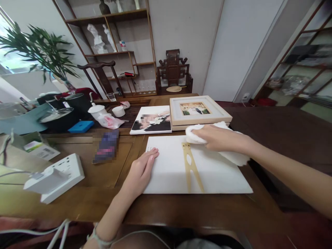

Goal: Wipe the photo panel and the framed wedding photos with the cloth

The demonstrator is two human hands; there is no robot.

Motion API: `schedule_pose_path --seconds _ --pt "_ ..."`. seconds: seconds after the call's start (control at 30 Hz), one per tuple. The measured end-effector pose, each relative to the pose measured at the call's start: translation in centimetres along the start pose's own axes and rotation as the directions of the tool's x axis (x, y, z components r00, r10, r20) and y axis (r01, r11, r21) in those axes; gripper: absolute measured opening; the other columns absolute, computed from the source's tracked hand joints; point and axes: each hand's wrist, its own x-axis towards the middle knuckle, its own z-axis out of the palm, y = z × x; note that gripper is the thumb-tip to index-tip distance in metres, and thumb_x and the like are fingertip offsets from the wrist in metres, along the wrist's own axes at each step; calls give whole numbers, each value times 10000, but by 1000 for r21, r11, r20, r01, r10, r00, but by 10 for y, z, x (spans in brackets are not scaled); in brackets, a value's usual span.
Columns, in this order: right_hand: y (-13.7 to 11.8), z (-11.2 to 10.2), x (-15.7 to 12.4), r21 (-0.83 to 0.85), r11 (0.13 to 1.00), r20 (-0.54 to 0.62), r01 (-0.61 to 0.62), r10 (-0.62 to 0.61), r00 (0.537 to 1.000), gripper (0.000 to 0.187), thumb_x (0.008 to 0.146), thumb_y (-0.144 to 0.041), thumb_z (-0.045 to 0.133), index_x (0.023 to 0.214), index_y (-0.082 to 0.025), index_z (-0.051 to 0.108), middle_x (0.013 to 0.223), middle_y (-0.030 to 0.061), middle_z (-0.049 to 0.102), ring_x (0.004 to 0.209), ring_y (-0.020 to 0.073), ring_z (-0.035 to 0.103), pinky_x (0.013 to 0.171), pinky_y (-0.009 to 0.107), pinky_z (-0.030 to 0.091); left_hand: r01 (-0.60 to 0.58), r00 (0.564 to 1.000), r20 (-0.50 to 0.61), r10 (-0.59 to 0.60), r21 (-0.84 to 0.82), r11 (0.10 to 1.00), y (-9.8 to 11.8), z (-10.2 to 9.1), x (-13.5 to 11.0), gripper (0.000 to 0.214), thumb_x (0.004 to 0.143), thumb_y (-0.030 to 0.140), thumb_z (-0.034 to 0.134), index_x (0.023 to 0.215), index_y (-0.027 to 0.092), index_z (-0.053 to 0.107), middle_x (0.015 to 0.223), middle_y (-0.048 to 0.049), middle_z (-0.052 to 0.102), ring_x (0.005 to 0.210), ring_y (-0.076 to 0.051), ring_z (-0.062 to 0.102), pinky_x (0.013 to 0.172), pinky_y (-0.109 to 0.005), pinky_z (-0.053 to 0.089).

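A flat white panel (168, 166) lies on the wooden table in front of me, with a tan two-legged stand (188, 160) lying flat on it. On the panel's left edge rests my left hand (141, 169), open, its fingers stretched out over the upper left corner. My right hand (218, 136) is closed around a white cloth (194, 135) at the panel's far edge, just above the top of the stand. Part of the cloth (237, 155) trails down over the panel's right side. My right fingertips are hidden in the folds.
Behind the panel lie a photo print (154, 119) and a light wood picture frame (176, 121). To the left are a white power strip (70, 173), a blue box (81, 126), a blurred dark packet (105, 147), a white cup (118, 111) and a black pot (58, 117).
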Motion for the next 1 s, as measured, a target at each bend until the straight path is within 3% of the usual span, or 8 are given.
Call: schedule_pose_path --seconds 0.2,0.27,0.33,0.4,0.5,0.63,0.77,1.0 --pt "49 -8 -44 67 995 17 -77 76 997 277 724 -38 429 946 -177 518 880 77 580 780 210 573 632 297 412 -10 1000 -7 10 18 1000 -1 1 1 444 950 367 320 1117 125 653 1266 -100 609 1239 -210 511 1091 -403 355" --pt "61 -12 -57 -16 985 -90 -171 169 982 232 719 -36 423 886 -184 490 792 61 563 687 196 565 588 300 403 -13 1000 -8 13 24 1000 -2 2 1 448 951 365 317 1118 120 653 1268 -104 607 1237 -210 512 1088 -398 359" --pt "62 -13 -71 -147 933 -243 -328 287 926 234 705 -28 425 865 -191 476 692 46 534 598 203 549 537 315 386 -22 1000 -4 22 27 999 -2 2 1 448 951 361 317 1115 115 654 1262 -106 611 1234 -211 516 1084 -395 365" --pt "55 -9 -81 -232 889 -408 -394 278 869 298 684 -12 430 915 -190 493 752 84 571 663 255 587 547 344 414 -29 1000 -3 29 32 999 -2 2 1 442 950 358 322 1110 115 655 1257 -105 615 1233 -214 517 1083 -398 367" --pt "37 9 -82 -282 936 -539 -210 26 842 398 695 26 395 1020 -162 527 1208 204 528 1103 385 525 767 466 481 -31 999 -12 32 48 998 -2 2 2 431 946 358 333 1109 124 657 1259 -100 614 1230 -221 519 1085 -409 364" --pt "19 50 -57 -252 962 -469 105 -216 856 396 738 62 391 1002 -141 605 1444 177 360 1340 352 294 1040 540 325 -43 999 -18 44 59 997 0 2 2 430 945 358 336 1112 125 656 1260 -103 612 1222 -225 528 1081 -412 370" --pt "17 73 -30 -142 962 -367 231 -268 891 376 693 9 516 1016 -132 646 1432 201 383 1351 328 279 1077 558 241 -48 999 -15 49 61 997 0 2 2 426 947 352 334 1119 129 653 1258 -100 614 1219 -219 531 1077 -412 376" --pt "17 66 -32 2 973 -262 231 -223 939 407 681 -28 495 1050 -117 644 1422 223 386 1367 329 227 1060 588 231 -44 999 0 44 130 991 -4 3 1 438 934 360 371 1242 123 572 1365 -95 519 1312 -226 419 1110 -418 321"
